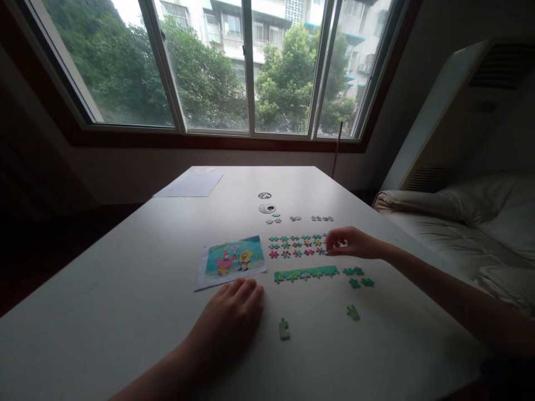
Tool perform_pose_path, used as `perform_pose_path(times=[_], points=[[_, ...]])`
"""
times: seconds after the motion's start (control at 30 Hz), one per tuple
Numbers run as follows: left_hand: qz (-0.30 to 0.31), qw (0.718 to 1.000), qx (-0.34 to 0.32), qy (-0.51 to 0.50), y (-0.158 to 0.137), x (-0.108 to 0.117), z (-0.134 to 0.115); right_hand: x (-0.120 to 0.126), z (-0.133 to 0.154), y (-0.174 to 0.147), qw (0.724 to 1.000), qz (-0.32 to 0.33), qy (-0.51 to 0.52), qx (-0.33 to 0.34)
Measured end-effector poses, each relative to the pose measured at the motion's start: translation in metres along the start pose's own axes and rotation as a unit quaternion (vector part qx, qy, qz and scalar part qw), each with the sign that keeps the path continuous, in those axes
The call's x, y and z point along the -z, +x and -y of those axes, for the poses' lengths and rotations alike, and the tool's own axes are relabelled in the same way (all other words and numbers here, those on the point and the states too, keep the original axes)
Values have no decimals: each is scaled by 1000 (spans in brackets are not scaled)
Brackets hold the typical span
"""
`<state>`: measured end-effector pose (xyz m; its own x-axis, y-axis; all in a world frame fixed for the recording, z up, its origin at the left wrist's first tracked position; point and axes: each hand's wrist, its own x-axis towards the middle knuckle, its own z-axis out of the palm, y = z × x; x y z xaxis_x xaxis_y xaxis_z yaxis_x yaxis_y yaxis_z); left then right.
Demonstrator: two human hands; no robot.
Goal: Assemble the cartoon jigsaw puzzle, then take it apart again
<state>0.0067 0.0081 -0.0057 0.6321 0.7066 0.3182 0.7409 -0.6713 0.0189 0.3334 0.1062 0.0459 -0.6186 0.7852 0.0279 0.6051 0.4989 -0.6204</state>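
My left hand [236, 305] rests palm down on the table, its fingers lying loosely at the lower edge of a printed cartoon picture [234, 257]. My right hand [349, 243] bends over the right end of several rows of loose jigsaw puzzle pieces [296, 245], fingertips drawn together at a puzzle piece there, which they largely hide. Below these rows lies a joined strip of green puzzle pieces [306, 274]. To its right are several green pieces [355, 284]. Closer to me lie two separate green pieces, a left one [284, 329] and a right one [353, 313].
More pieces [321, 218] lie beyond the rows, with two round items [267, 208] behind them. White paper [190, 182] is at the far left of the white table [125, 295]. A sofa [451, 217] stands to the right, a window [246, 67] ahead.
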Motion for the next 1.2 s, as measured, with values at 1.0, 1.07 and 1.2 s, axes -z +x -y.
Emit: perform_pose_path(times=[1.0,1.07,1.2], points=[[-4,1000,-9,15,0,1,0,19,-6,37,992,17,-124,0],[1,1000,-10,19,0,1,0,16,-16,73,990,10,-143,-13],[17,1000,-2,21,-1,0,1,4,-33,137,988,-17,-152,-27]])
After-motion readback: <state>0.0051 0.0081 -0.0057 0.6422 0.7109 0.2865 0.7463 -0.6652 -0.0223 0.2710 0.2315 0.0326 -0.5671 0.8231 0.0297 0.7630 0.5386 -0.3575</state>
